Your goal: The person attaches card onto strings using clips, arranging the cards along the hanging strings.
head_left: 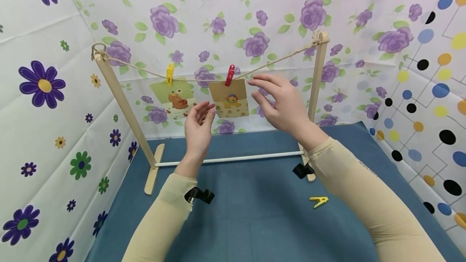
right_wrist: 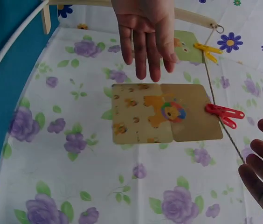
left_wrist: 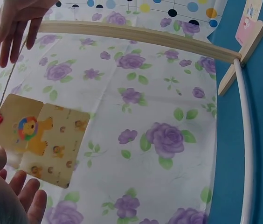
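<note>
A brown card with a lion (head_left: 231, 99) hangs from a rope (head_left: 282, 59), pinned by a red clothespin (head_left: 229, 75). To its left hangs a green card with a bear (head_left: 177, 99) under a yellow clothespin (head_left: 169, 75). My left hand (head_left: 199, 126) is raised by the lion card's lower left corner, fingers relaxed and holding nothing. My right hand (head_left: 280, 102) is up at the right of that card, thumb and fingers apart with nothing between them. In the right wrist view the lion card (right_wrist: 166, 113) hangs between both hands, touched by neither.
Wooden posts (head_left: 316, 80) hold the rope at both ends, joined low by a white rod (head_left: 236, 159). A loose yellow clothespin (head_left: 319, 201) lies on the blue cloth (head_left: 247, 213) at right. In the left wrist view a pink card (left_wrist: 248, 21) lies beside the post's foot.
</note>
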Tool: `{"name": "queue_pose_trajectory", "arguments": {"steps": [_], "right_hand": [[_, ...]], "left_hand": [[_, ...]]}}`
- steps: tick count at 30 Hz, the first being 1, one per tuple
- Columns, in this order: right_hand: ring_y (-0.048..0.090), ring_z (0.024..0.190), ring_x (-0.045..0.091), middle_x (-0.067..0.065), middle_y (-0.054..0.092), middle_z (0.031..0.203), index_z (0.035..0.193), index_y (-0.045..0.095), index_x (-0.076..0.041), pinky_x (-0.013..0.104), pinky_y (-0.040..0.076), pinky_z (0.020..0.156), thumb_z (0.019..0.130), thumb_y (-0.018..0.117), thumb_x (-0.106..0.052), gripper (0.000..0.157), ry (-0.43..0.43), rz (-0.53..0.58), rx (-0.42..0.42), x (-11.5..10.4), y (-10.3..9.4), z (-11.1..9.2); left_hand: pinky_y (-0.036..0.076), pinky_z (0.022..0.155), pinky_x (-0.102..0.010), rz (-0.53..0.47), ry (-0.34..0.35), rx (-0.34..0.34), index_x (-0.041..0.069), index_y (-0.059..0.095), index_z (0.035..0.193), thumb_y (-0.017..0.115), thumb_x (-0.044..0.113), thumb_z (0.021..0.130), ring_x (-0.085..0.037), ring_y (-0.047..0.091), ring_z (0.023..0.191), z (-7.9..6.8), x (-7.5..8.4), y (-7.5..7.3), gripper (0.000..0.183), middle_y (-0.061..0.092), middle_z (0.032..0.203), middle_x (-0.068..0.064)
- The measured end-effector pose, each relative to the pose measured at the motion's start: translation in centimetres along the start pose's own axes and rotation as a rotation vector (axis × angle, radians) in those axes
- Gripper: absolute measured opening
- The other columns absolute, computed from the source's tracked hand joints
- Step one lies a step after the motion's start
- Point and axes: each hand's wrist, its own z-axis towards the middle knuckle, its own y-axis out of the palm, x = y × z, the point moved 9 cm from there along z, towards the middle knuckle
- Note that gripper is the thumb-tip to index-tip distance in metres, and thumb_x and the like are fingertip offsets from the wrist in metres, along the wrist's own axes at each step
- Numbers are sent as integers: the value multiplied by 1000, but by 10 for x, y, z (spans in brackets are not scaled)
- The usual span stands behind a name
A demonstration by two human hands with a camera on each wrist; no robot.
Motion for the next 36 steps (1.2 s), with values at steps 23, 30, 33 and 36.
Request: {"name": "queue_pose_trajectory", "arguments": {"steps": [23,30,33,36], "right_hand": [[70,112,28,9,70,137,130,77,-6,45,58,85,105,69,-6,26,110,133,35,31,5,-61],[68,116,25,4,69,139,132,76,-8,40,57,84,106,67,-8,27,148,125,23,41,3,-77],[68,118,25,5,69,140,133,76,-9,41,57,85,107,66,-10,27,169,117,15,46,2,-85],[68,119,25,5,69,141,134,76,-10,40,57,85,108,66,-11,28,188,109,6,51,0,-93]], "left_hand": [[50,99,-30,-26,-55,54,2,59,141,66,11,108,-27,56,117,-35,-30,-4,34,59,135,-16],[49,102,-30,-33,-94,26,2,58,142,65,14,109,-23,55,115,-48,-43,1,35,59,136,-14],[49,102,-30,-40,-111,11,2,58,142,64,14,109,-24,56,115,-54,-49,4,35,59,136,-13],[50,102,-30,-45,-124,-9,1,58,142,65,14,109,-26,56,115,-61,-57,8,36,59,137,-15]]}}
